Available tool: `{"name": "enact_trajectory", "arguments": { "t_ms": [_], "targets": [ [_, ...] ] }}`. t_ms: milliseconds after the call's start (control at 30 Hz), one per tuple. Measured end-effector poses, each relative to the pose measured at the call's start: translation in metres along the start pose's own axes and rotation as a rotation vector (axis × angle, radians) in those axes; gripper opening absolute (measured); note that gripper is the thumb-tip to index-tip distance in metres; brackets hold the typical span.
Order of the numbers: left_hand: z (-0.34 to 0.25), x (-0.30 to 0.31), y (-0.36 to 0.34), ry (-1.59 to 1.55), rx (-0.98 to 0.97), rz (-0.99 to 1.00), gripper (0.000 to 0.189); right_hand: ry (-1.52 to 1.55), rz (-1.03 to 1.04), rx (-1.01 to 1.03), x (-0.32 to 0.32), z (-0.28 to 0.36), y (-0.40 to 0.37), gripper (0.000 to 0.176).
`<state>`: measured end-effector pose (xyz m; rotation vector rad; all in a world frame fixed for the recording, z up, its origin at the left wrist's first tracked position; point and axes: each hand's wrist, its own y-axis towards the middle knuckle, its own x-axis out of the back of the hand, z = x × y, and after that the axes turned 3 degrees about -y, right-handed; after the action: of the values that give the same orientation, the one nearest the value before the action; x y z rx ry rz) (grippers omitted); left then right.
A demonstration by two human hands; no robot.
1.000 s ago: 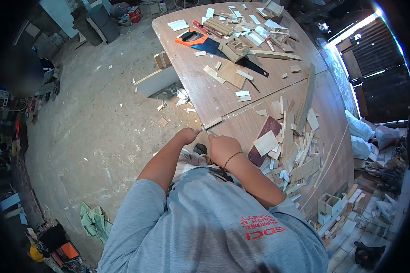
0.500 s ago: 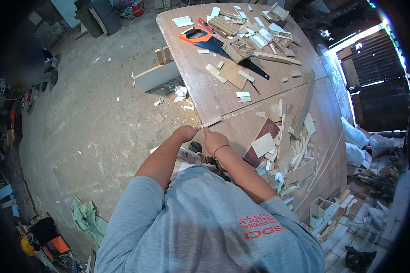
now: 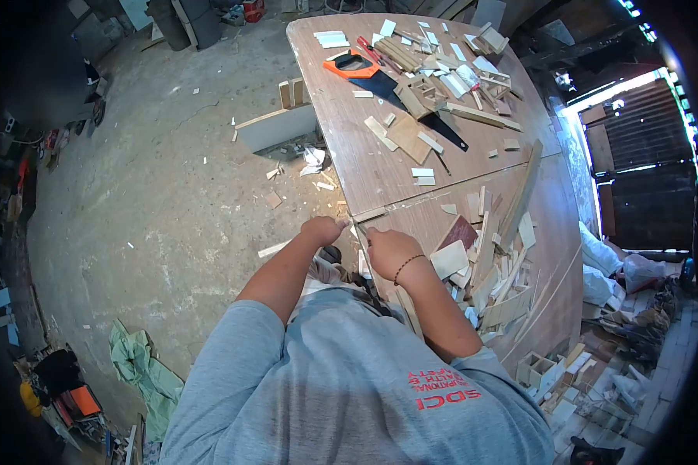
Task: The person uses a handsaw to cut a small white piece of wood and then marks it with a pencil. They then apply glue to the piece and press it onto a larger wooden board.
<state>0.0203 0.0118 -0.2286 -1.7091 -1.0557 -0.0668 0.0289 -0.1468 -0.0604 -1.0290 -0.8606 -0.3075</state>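
At the table's near left edge, my left hand [image 3: 323,230] is closed, fingertips pinched at the corner. My right hand [image 3: 393,254] is curled closed just to its right, with a beaded bracelet [image 3: 409,268] on the wrist. A thin pale sliver shows between the two hands; what each one grips is too small to make out. A short wood strip [image 3: 371,215] lies on the table just beyond my fingers, by the seam. Right of my right hand are a dark red board [image 3: 459,235] and a pale wood piece [image 3: 448,260] among offcuts.
On the far half of the table [image 3: 341,147] lies a handsaw [image 3: 376,81] with an orange handle, amid small wood blocks and strips. A long wood strip [image 3: 522,190] lies on the right. Below the left edge stands a grey-white panel [image 3: 279,130]. Green cloth [image 3: 143,372] lies on the floor.
My right hand has moved right and slightly down, away from my left hand, widening the space between them. The view has shifted a little, so the table appears lower and further right.
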Motion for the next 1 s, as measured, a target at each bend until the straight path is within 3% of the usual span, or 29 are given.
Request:
{"name": "enact_trajectory", "arguments": {
  "t_ms": [167,367,700,900,1000],
  "targets": [
    [-0.003,0.004,-0.004,0.004,-0.029,0.012,0.069,0.033,-0.058,-0.147,-0.052,-0.008,0.064,0.03],
    [-0.005,-0.001,-0.007,-0.021,0.0,-0.038,0.069,-0.091,0.187,-0.074,-0.003,-0.01,0.031,0.041],
    [-0.005,-0.001,-0.005,-0.028,-0.02,0.006,0.069,0.188,-0.114,-0.242,-0.088,-0.01,0.059,0.036],
    [-0.004,-0.002,-0.003,-0.023,-0.004,-0.011,0.07,0.0,0.042,-0.132,0.007,0.013,-0.035,0.035],
    [-0.005,0.001,-0.003,-0.042,0.007,0.009,0.071,0.066,-0.065,-0.126,-0.014,0.003,-0.007,0.03]
  ]
}}
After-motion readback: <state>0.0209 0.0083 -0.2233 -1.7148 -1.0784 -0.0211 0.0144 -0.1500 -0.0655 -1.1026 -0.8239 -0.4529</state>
